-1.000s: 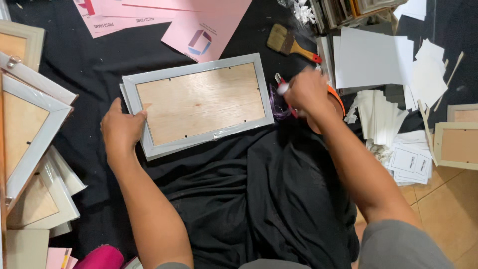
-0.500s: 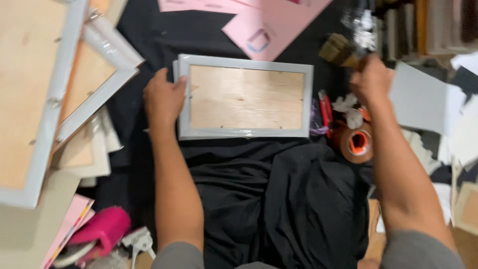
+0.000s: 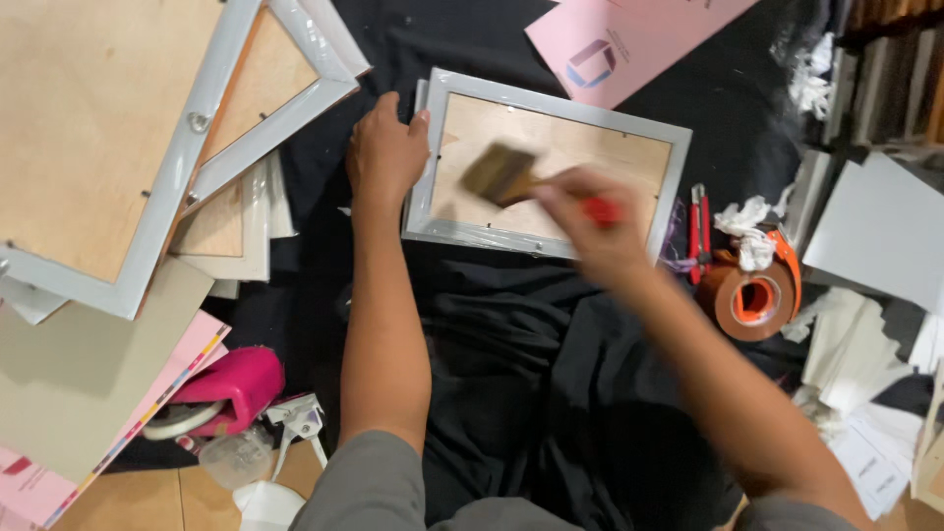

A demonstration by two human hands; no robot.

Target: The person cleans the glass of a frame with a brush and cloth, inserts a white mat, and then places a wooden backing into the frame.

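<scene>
A grey picture frame (image 3: 551, 103) with a plywood back lies face down on black cloth. My left hand (image 3: 385, 152) presses on its left edge and holds it steady. My right hand (image 3: 588, 218), blurred by motion, grips a paintbrush (image 3: 503, 175) with a red handle; the bristles hover over the frame's wooden back.
Several stacked frames (image 3: 128, 147) and boards lie at the left. A pink tape dispenser (image 3: 221, 388) sits at the lower left. An orange tape roll (image 3: 755, 295), red pliers (image 3: 699, 226), crumpled tissue and white sheets (image 3: 885, 236) lie at the right. A pink sheet (image 3: 629, 39) lies beyond the frame.
My right hand has picked up the brush from the far right and brought it over the frame's back. The left hand stays on the frame's left edge. The view shifted.
</scene>
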